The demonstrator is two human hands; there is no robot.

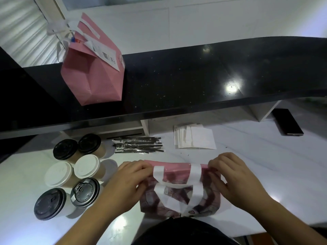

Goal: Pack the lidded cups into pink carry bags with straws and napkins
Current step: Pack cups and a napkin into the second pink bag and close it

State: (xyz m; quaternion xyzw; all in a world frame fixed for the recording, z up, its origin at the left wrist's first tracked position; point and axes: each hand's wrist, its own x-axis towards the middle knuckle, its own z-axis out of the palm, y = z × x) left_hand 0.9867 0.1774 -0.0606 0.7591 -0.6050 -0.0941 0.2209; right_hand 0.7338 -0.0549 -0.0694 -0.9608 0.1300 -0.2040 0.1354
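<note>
Both forearms reach in from the lower edge over the white counter. The left hand is knuckles-up, its fingers curled and pinching the left top corner of a flat pink carry bag; the right hand mirrors it, pinching the right top corner. The bag lies just in front of the person, white handles uppermost. To its left stand six lidded cups: four with black lids, two with white. Behind the bag lie one bundle of wrapped black straws and one fanned stack of white napkins. A second pink bag, filled and tagged, stands on the raised black ledge
</note>
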